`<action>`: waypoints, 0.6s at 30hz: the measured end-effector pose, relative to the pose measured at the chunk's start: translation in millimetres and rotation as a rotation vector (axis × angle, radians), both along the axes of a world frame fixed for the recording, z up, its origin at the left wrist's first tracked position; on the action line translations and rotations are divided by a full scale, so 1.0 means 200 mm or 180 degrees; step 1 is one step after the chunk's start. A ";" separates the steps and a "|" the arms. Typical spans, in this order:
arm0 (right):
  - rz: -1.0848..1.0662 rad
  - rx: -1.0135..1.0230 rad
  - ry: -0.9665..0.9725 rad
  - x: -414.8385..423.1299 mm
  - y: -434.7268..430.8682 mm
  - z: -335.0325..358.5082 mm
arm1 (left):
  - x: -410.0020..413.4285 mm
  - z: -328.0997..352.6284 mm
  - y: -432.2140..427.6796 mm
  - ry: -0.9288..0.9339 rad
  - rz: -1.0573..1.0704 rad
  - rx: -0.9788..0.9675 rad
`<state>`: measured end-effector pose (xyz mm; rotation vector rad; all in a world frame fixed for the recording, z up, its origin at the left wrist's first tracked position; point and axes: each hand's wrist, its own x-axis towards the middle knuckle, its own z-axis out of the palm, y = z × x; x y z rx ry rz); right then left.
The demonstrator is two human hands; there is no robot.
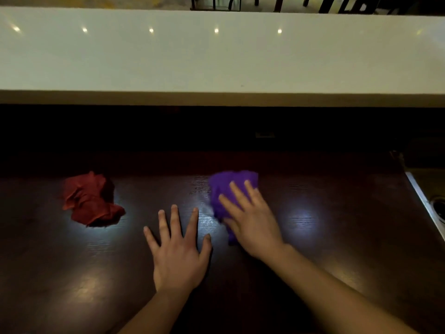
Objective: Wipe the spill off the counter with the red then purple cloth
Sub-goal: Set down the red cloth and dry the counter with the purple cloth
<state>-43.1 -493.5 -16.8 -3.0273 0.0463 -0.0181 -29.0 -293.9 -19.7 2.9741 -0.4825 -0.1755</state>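
A purple cloth [228, 186] lies on the dark wooden counter [325, 237], and my right hand [250, 218] presses flat on top of it with fingers spread. My left hand [179, 251] rests palm down on the bare counter just left of it, fingers apart and holding nothing. A crumpled red cloth [90, 201] sits alone at the left, well apart from both hands. A faint wet sheen [207, 210] shows on the wood between my hands; I cannot tell its extent.
A raised white ledge [216, 56] runs across the back above a dark recess. A metal sink edge [426, 201] borders the counter at the right. Chair legs stand beyond the ledge.
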 end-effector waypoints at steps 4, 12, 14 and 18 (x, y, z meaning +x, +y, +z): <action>0.0361 -0.0036 -0.0012 -0.03 -0.25 0.01 | 0.00 0.00 0.00 -0.0028 -0.0015 -0.0026; -0.0736 0.0166 -0.0023 0.43 0.01 0.04 | 0.00 0.00 0.00 -0.0045 0.0001 -0.0042; 0.0199 0.0141 0.0025 0.35 0.16 0.02 | 0.00 0.00 0.00 -0.0046 -0.0007 -0.0048; 0.0873 0.0249 -0.0064 0.21 -0.06 0.01 | 0.00 -0.01 0.01 -0.0125 0.0007 -0.0116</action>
